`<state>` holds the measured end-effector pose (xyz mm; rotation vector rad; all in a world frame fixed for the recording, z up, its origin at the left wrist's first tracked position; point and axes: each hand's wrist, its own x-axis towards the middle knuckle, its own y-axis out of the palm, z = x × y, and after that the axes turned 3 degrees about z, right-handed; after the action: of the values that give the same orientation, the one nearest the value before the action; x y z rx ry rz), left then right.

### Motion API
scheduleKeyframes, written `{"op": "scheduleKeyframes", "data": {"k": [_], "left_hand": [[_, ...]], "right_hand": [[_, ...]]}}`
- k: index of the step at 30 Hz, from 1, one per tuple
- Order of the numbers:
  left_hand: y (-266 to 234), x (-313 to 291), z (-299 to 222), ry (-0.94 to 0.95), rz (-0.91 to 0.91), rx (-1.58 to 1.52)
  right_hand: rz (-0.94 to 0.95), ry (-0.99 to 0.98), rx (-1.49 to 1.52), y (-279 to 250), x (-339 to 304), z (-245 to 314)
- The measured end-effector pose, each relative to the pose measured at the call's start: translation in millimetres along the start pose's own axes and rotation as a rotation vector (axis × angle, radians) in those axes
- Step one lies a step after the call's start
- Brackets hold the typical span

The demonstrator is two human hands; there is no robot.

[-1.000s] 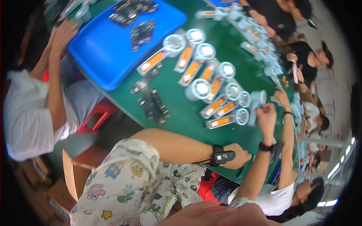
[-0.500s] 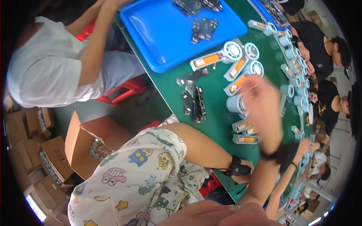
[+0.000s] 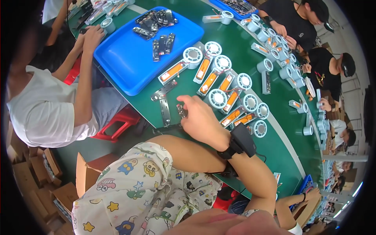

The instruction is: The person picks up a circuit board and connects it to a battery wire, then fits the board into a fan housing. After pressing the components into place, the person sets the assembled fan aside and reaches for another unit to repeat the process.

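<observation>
My right hand [image 3: 201, 121], with a black strap at its wrist, is over the table's near edge, its index finger and thumb closed around a small dark circuit board [image 3: 181, 111]. Two more narrow boards lie just left of it: a slanted one [image 3: 164, 90] and an upright one [image 3: 165, 111]. Beyond the knuckles stands a cluster of light-blue handheld fans [image 3: 217, 98], their handles open on orange batteries [image 3: 208, 83]. My left forearm [image 3: 192, 156] reaches in beneath the right one; the left hand's fingers are hidden behind it.
A blue tray [image 3: 117, 70] holds stacks of dark boards [image 3: 162, 46]. A co-worker in a white shirt [image 3: 43, 109] sits at left by a red stool [image 3: 117, 127]. Across the green table [image 3: 270, 147], people in black work by rows of fans [image 3: 274, 51]. Cardboard boxes [image 3: 84, 172] stand lower left.
My right hand has come left from above the fans to the circuit boards. The view has shifted, showing more of the tray and fans. My left hand has gone behind the right forearm.
</observation>
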<state>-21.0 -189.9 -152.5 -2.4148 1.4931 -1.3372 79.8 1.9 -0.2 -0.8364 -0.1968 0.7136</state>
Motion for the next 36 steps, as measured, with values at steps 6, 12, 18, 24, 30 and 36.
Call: {"op": "scheduleKeyframes", "data": {"k": [6,12,18,24,30,36], "left_hand": [[-10.7,-14.1,15.3,-0.054,-0.012,0.06],[-27.5,-20.1,27.8,-0.094,-0.097,0.112],[5.6,-7.8,10.3,-0.154,-0.267,0.044],[15.0,-9.0,7.6,-0.153,-0.301,0.014],[13.0,-4.1,9.2,-0.12,-0.299,0.019],[2.9,-3.7,14.4,-0.104,-0.287,0.039]], "right_hand": [[-0.238,-0.181,-0.1,-0.4,-15.1,-1.9],[-0.351,-0.192,-0.023,-42.7,-54.6,14.3],[-0.42,-0.005,0.162,-87.4,-91.0,19.0],[-0.044,-0.22,0.107,-36.8,-37.5,37.0],[0.251,0.127,0.356,-25.8,0.8,18.4],[0.075,-0.049,0.159,-13.1,-12.8,24.8]]}}
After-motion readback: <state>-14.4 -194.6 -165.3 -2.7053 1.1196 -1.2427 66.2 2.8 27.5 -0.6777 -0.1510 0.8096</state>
